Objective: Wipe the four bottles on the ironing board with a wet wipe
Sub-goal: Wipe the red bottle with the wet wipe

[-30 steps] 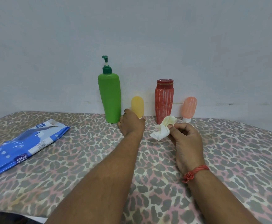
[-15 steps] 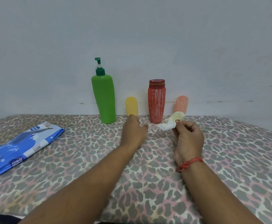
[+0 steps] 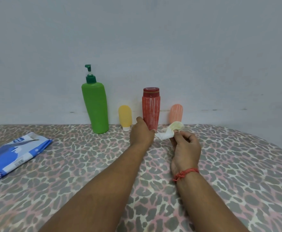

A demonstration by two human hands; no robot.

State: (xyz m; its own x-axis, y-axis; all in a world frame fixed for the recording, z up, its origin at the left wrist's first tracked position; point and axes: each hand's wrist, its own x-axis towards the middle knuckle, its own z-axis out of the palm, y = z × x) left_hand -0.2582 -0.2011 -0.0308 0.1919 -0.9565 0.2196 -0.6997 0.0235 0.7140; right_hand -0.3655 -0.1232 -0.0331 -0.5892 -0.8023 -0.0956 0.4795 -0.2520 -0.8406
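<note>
So the ironing board (image 3: 237, 164) has that leopard-spot cover, and all four bottles are standing upright along its far edge, right against the wall (image 3: 137, 39). I'll use the red bottle (image 3: 151, 108) as the reference point. The small yellow bottle (image 3: 125, 117) is just to its left, standing on its white cap, and the tall green pump bottle (image 3: 95, 106) is further left of that. The little peach bottle (image 3: 176, 113) sits just to the right of the red one, with its lower part hidden behind the wipe.

The left hand (image 3: 141, 132) is reaching in at the base of the red bottle, right in front of its lower left side. It looks like it's touching or nearly touching, but the fingers are tucked away on the far side, so I can't tell if it's actually got hold of it.

The right hand (image 3: 184, 148) is a bit to the right of the red bottle and nearer the camera, pinching a crumpled wet wipe (image 3: 169, 131) between its fingertips with the rest of the fingers curled in. There's a red thread (image 3: 184, 173) around that wrist.

The blue wipes pack (image 3: 14, 156) lies flat on the board, well off to the left of the red bottle.
</note>
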